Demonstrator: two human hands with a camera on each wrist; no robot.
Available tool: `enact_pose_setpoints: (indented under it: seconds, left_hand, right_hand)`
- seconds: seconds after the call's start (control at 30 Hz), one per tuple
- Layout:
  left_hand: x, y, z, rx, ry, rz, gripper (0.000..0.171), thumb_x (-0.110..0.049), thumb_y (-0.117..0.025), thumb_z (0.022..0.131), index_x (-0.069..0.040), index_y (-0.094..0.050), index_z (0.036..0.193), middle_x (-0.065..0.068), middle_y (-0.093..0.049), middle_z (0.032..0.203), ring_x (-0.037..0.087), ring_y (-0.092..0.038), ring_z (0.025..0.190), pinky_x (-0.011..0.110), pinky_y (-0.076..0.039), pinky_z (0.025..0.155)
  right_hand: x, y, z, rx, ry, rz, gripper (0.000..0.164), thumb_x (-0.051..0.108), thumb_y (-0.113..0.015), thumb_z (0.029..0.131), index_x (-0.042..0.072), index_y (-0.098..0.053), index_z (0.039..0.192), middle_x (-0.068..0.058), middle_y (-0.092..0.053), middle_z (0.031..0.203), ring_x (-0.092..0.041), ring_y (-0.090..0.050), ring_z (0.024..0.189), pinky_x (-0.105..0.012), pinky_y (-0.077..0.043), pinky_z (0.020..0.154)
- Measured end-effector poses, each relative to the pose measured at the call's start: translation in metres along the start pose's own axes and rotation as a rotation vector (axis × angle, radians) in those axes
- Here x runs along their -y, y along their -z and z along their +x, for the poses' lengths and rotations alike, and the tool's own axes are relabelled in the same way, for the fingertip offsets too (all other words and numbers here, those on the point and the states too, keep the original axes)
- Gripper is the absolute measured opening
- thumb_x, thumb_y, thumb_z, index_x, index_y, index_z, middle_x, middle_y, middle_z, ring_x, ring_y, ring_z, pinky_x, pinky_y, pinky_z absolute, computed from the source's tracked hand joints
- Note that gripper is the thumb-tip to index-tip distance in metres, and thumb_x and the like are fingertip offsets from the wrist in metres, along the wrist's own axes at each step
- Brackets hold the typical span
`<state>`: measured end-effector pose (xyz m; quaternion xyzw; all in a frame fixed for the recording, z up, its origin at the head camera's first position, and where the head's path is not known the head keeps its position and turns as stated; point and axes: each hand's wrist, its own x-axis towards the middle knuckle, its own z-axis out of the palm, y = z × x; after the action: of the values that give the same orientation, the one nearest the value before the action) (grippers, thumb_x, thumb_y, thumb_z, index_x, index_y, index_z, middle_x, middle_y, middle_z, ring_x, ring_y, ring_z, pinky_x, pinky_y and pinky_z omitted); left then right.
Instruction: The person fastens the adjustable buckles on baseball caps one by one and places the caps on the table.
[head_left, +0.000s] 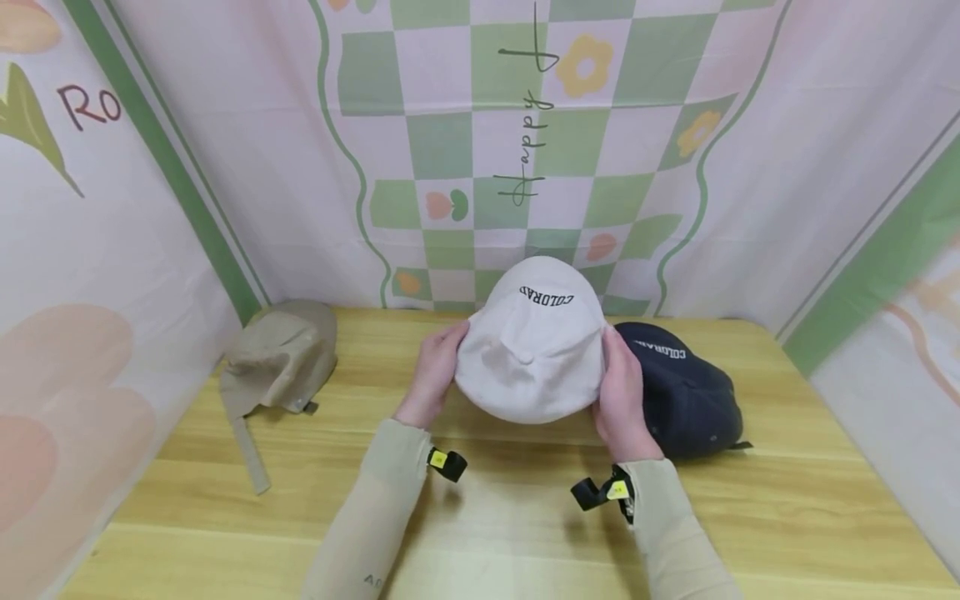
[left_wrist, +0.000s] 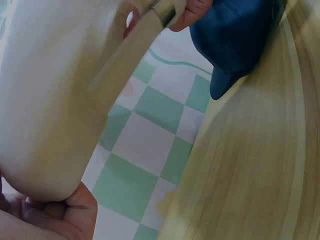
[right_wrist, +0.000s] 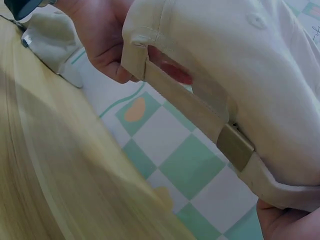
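A white baseball cap with dark "COLORADO"-style lettering is held off the table by both hands. Its left side is gripped by my left hand, and my right hand grips the opposite side. Thumbs lie outside; the fingers are partly hidden by the cap. In the right wrist view the back strap and its metal buckle show, with an opening above the strap. Behind and beside my right hand, a navy cap rests on the table.
On the left of the wooden table lies a beige cap, its strap hanging loose towards the front. A checkered cloth hangs behind the table, and pale cloth walls flank both sides.
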<state>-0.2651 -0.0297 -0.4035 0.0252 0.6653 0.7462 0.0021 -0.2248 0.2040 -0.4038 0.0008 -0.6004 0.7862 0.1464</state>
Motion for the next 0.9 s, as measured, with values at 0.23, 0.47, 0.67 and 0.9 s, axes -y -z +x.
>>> enact_pose_setpoints:
  seconds: [0.23, 0.47, 0.67, 0.9]
  left_hand:
    - [-0.0001, 0.0041, 0.0018, -0.037, -0.003, -0.114, 0.030, -0.020, -0.057, 0.102, 0.004, -0.070, 0.113, 0.011, -0.070, 0.111, 0.019, -0.063, 0.099, 0.032, -0.052, 0.092]
    - [-0.0007, 0.0045, 0.0014, -0.026, -0.022, -0.057, 0.032, -0.018, -0.053, 0.103, 0.003, -0.071, 0.118, 0.012, -0.070, 0.118, 0.023, -0.062, 0.111, 0.035, -0.048, 0.100]
    - [-0.0002, 0.0027, 0.0043, 0.001, -0.046, -0.045, 0.035, -0.014, -0.053, 0.104, 0.001, -0.063, 0.134, 0.009, -0.061, 0.140, 0.021, -0.051, 0.133, 0.035, -0.043, 0.108]
    - [0.0035, 0.0024, 0.0037, 0.014, -0.017, -0.022, 0.038, -0.013, -0.056, 0.103, 0.005, -0.059, 0.136, 0.016, -0.061, 0.138, 0.027, -0.057, 0.127, 0.038, -0.047, 0.105]
  right_hand:
    - [0.0006, 0.0040, 0.0016, -0.084, -0.071, -0.067, 0.046, 0.024, -0.044, 0.111, 0.006, -0.044, 0.154, -0.006, -0.040, 0.159, -0.015, -0.037, 0.142, -0.026, -0.034, 0.114]
    - [-0.0006, 0.0027, 0.0021, -0.086, -0.128, -0.167, 0.048, 0.022, -0.047, 0.110, 0.006, -0.042, 0.155, -0.007, -0.043, 0.156, -0.015, -0.040, 0.139, -0.028, -0.035, 0.113]
    - [-0.0008, 0.0029, 0.0028, -0.066, -0.133, -0.185, 0.044, 0.023, -0.050, 0.109, 0.001, -0.051, 0.147, -0.012, -0.053, 0.145, -0.018, -0.050, 0.129, -0.025, -0.042, 0.106]
    - [-0.0024, 0.0074, 0.0026, -0.004, -0.075, -0.162, 0.041, 0.021, -0.051, 0.109, 0.005, -0.053, 0.147, -0.009, -0.052, 0.147, -0.017, -0.051, 0.130, -0.021, -0.044, 0.101]
